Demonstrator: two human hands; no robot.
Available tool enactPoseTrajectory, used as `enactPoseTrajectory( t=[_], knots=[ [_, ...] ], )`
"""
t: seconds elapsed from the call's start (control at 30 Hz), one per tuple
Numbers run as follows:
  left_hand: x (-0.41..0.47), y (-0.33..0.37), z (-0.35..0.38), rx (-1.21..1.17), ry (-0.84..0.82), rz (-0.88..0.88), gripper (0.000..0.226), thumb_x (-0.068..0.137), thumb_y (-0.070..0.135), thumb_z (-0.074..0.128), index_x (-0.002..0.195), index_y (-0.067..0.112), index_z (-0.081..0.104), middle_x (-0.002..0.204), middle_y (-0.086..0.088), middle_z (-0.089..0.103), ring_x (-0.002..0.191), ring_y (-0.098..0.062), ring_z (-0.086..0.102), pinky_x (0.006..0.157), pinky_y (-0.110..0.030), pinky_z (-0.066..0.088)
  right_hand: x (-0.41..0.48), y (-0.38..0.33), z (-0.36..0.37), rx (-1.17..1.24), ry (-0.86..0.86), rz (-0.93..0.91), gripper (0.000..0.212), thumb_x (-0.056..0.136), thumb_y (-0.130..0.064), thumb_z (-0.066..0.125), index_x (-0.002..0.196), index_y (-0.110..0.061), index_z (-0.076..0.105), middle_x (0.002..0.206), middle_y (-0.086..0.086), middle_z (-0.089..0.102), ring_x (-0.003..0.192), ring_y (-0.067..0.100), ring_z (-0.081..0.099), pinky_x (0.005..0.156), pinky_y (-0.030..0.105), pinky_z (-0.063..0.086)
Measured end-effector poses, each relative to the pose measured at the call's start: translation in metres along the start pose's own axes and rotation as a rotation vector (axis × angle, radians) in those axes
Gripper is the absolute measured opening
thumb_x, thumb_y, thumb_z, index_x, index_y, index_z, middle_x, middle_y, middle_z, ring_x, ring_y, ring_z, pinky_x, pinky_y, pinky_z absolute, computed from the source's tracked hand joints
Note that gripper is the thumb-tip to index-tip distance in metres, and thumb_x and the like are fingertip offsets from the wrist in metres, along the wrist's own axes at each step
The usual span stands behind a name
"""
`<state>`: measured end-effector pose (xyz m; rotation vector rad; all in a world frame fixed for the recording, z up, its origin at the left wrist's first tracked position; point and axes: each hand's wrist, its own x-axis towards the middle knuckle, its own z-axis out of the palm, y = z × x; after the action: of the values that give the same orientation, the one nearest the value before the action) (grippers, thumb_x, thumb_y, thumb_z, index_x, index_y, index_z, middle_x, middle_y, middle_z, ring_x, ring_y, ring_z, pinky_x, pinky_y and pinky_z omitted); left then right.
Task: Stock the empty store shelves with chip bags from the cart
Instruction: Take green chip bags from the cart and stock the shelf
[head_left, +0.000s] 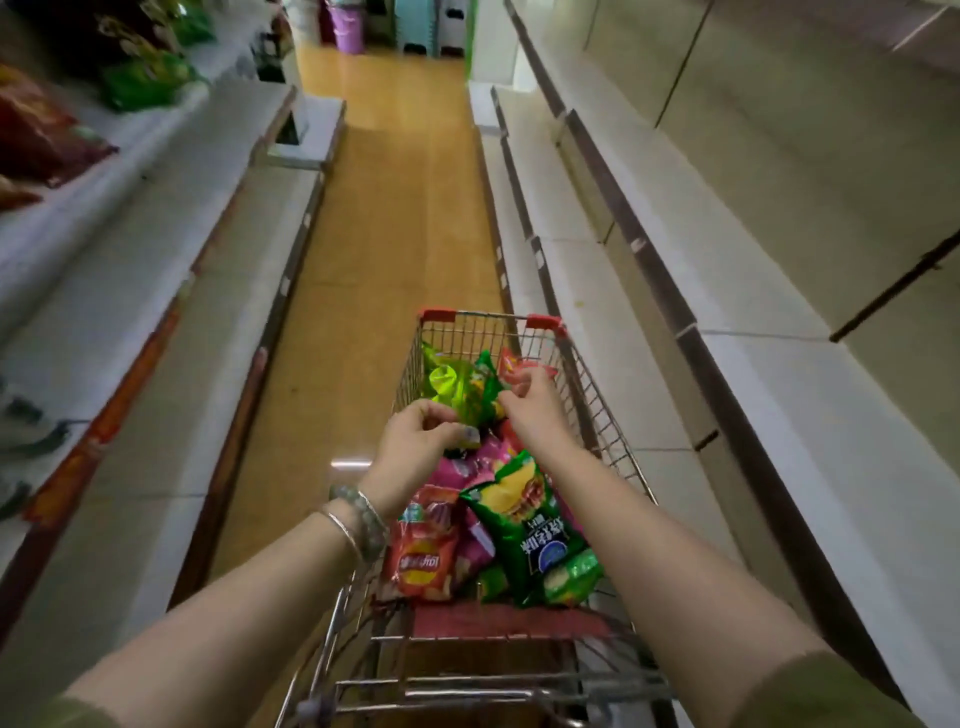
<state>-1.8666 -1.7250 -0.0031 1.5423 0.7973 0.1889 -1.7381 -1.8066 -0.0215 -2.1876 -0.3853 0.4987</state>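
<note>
A wire shopping cart (597, 395) with red corner trim stands in the aisle below me, holding several chip bags. A bright green chip bag (457, 387) lies toward its far end. My left hand (415, 452) has curled fingers pinching that bag's near edge. My right hand (532, 410) curls at the bag's right edge, next to a red bag (511, 364). Closer to me lie a dark green bag (524, 519), a red bag (423, 553) and pink bags (467, 467). Bare white shelves (753, 291) run along the right.
Shelving on the left (156, 218) carries green bags (140, 83) and dark red bags (36, 130) on its upper tier. The wooden floor (384, 208) runs ahead to purple bins (345, 28) at the far end. The cart stands close to the right shelving.
</note>
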Motion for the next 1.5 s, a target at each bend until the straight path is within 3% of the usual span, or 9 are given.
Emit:
enactPoseTrajectory(
  t=[0.23, 0.53, 0.77, 0.87, 1.0, 1.2, 1.27, 1.4, 1.5],
  knots=[
    [0.041, -0.057, 0.015, -0.046, 0.082, -0.162, 0.014, 0.09, 0.0, 0.054, 0.086, 0.013, 0.056, 0.081, -0.003, 0.056, 0.069, -0.013, 0.051, 0.063, -0.024, 0.045, 0.081, 0.075, 0.075, -0.264, -0.241, 0.039, 0.064, 0.089, -0.022, 0.061, 0.141, -0.006, 0.029, 0.14, 0.015, 0.039, 0.124, 0.03, 0.044, 0.096, 0.035, 0.038],
    [0.086, -0.097, 0.03, -0.111, 0.115, -0.272, 0.016, 0.092, -0.001, 0.051, 0.107, 0.006, 0.054, 0.08, -0.004, 0.054, 0.065, -0.009, 0.051, 0.047, -0.009, 0.041, 0.163, 0.109, 0.167, -0.82, -0.386, -0.186, 0.097, 0.085, -0.015, 0.066, 0.146, -0.047, -0.002, 0.156, 0.009, -0.021, 0.142, 0.042, -0.009, 0.106, 0.069, 0.01],
    [0.088, -0.115, 0.03, -0.09, 0.137, -0.279, 0.015, 0.091, 0.003, 0.055, 0.105, 0.008, 0.056, 0.083, -0.004, 0.056, 0.068, -0.01, 0.053, 0.051, -0.008, 0.042, 0.168, 0.121, 0.182, -0.801, -0.373, -0.23, 0.043, 0.093, -0.002, 0.04, 0.129, -0.025, 0.048, 0.157, 0.01, -0.016, 0.138, 0.052, -0.013, 0.105, 0.07, 0.02],
    [0.082, -0.112, 0.03, -0.107, 0.131, -0.285, 0.01, 0.091, 0.003, 0.054, 0.099, 0.01, 0.056, 0.085, -0.005, 0.057, 0.068, -0.01, 0.054, 0.051, -0.009, 0.043, 0.164, 0.129, 0.151, -0.608, -0.275, -0.252, 0.034, 0.091, -0.001, 0.046, 0.12, -0.018, 0.053, 0.158, 0.008, -0.004, 0.142, 0.044, -0.001, 0.108, 0.056, 0.031],
    [0.072, -0.102, 0.032, -0.133, 0.091, -0.301, 0.005, 0.093, 0.009, 0.054, 0.097, 0.01, 0.056, 0.09, -0.007, 0.06, 0.071, -0.011, 0.057, 0.057, -0.016, 0.048, 0.146, 0.119, 0.085, 0.005, -0.131, -0.138, 0.028, 0.089, -0.005, 0.059, 0.116, -0.009, 0.059, 0.151, 0.011, 0.026, 0.138, 0.027, 0.026, 0.111, 0.03, 0.022],
    [0.056, -0.067, 0.04, -0.279, 0.019, -0.252, 0.03, 0.094, 0.04, 0.048, 0.1, 0.012, 0.059, 0.085, -0.005, 0.058, 0.074, -0.014, 0.052, 0.064, -0.025, 0.044, 0.071, 0.088, -0.013, 0.775, -0.214, -0.089, 0.028, 0.079, -0.004, 0.065, 0.1, -0.021, 0.057, 0.099, 0.003, 0.063, 0.09, 0.022, 0.063, 0.071, 0.045, 0.053],
    [0.049, -0.047, 0.044, -0.433, -0.108, -0.257, 0.043, 0.087, 0.052, 0.048, 0.099, 0.013, 0.062, 0.085, -0.007, 0.058, 0.072, -0.016, 0.054, 0.061, -0.025, 0.044, 0.042, 0.079, -0.034, 0.965, -0.32, -0.086, 0.049, 0.06, -0.02, 0.085, 0.102, -0.017, 0.059, 0.097, 0.002, 0.068, 0.087, 0.021, 0.067, 0.064, 0.044, 0.057],
    [0.029, -0.013, 0.052, -0.719, -0.358, -0.31, 0.066, 0.073, 0.058, 0.053, 0.125, 0.017, 0.059, 0.121, -0.011, 0.064, 0.104, -0.029, 0.062, 0.081, -0.037, 0.053, -0.005, 0.066, -0.064, 1.118, -0.479, -0.055, 0.065, 0.049, -0.022, 0.092, 0.108, -0.013, 0.066, 0.105, 0.012, 0.068, 0.099, 0.03, 0.064, 0.078, 0.051, 0.055],
    [0.01, 0.008, 0.052, -0.795, -0.384, -0.245, 0.064, 0.074, 0.041, 0.061, 0.13, 0.011, 0.055, 0.126, -0.016, 0.061, 0.101, -0.029, 0.063, 0.08, -0.037, 0.057, -0.032, 0.061, -0.1, 1.079, -0.505, -0.09, 0.068, 0.05, -0.014, 0.089, 0.113, -0.009, 0.065, 0.115, 0.016, 0.064, 0.107, 0.034, 0.058, 0.093, 0.049, 0.047]
  ],
)
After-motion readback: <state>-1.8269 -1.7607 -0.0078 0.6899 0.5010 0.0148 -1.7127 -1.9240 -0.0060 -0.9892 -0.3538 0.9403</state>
